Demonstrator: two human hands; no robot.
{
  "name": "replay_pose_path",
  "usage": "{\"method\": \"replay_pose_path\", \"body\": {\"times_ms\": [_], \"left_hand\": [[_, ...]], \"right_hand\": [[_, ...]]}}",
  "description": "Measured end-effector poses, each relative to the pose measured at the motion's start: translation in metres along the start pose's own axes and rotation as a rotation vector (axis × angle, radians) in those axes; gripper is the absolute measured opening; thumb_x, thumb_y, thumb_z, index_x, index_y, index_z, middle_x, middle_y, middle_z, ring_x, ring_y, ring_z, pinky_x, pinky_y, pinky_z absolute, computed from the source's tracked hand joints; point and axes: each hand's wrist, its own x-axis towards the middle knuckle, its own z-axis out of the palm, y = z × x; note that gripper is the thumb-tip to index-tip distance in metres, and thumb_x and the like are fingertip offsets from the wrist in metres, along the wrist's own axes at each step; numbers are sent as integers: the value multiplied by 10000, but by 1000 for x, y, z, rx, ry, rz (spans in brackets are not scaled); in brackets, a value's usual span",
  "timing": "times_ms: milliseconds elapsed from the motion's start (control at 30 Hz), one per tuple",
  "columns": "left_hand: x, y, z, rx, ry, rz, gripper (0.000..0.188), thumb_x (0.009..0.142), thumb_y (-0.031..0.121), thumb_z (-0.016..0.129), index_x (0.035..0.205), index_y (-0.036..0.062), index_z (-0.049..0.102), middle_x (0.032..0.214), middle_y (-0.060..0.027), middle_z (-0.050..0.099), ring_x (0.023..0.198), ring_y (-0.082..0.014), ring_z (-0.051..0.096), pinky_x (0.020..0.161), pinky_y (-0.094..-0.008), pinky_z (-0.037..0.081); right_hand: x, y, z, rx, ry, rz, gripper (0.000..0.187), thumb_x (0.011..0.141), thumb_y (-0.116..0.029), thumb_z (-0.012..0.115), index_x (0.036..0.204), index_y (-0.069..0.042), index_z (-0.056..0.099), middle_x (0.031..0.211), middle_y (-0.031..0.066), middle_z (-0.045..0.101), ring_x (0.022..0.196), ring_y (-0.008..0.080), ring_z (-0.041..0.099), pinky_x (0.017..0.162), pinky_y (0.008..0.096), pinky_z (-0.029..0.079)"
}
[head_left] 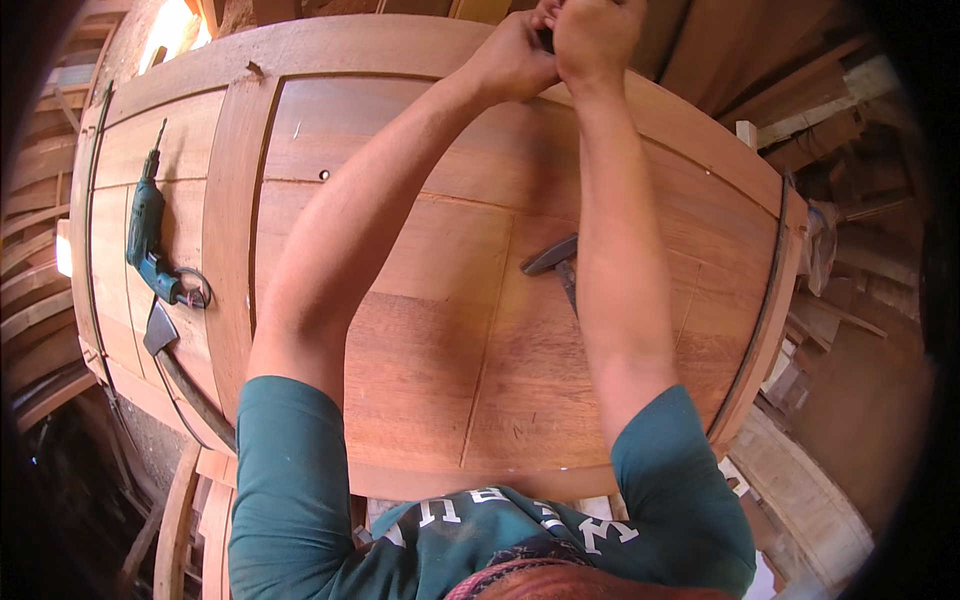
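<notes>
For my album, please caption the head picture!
Left hand meets right hand at a framed wooden panel bearing a hammer and power drill.

The right hand [600,40], cut off above, hides whatever it may hold.

Panel [420,350]: bare wood, matt, mostly smooth, grain showing, fine scratches on near side. Frame [232,200] looks like plain, dull wood too. Drill [147,225], left: teal plastic body, slight sheen; bit [162,134] is thin metal. Hatchet [159,328], near left: dull grey metal head. Hammer [549,256]: dark metal head, worn-looking. Shirt [290,460], near: soft matt cloth. Bag [822,240], right: thin, crumpled plastic. Boards [38,290], left: rough wood.
</notes>
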Motion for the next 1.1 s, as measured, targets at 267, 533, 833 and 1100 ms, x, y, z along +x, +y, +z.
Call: {"method": "replay_pose_path", "body": {"times_ms": [267, 533, 833, 1100], "left_hand": [[11, 56, 14, 271, -4, -145, 292, 958, 187, 729, 1157, -17, 665, 920, -85, 753, 774, -155, 679, 642, -353, 559], [41, 141, 75, -118, -519, 184, 494, 926, 78, 683, 1369, 37, 468, 848, -47, 608, 725, -158, 606, 629, -319, 528], [64, 115, 215, 247, -332, 291, 198, 1042, 113, 658, 1204, 7, 698, 1116, -158, 772, 1025, -258, 719, 910, -413, 564], [81, 76, 260, 352, -225, 219, 232, 1048, 145, 645, 1236, 12, 677, 1085, -98, 781, 1027, -217, 696, 970, -374, 533]], "right_hand": [[26, -26, -29, -10, -57, -72, 538, 1090, -399, 614, 632, -133, 520, 532, -28, 486, 491, 87, 486, 467, 268, 360], [1, -155, -150, -87, -489, 7, 264, 1009, -32, 646, 1268, 14, 641, 1058, 101, 724, 879, 192, 717, 728, 312, 620], [-1, -182, -315, -188, -350, 51, 760, 752, 185, 427, 1494, 57, 524, 1455, 206, 644, 1363, 273, 625, 1054, 364, 573], [6, -146, -383, -164, -246, 104, 714, 783, 180, 449, 1472, 22, 559, 1458, 139, 669, 1372, 185, 615, 960, 258, 531]]}}
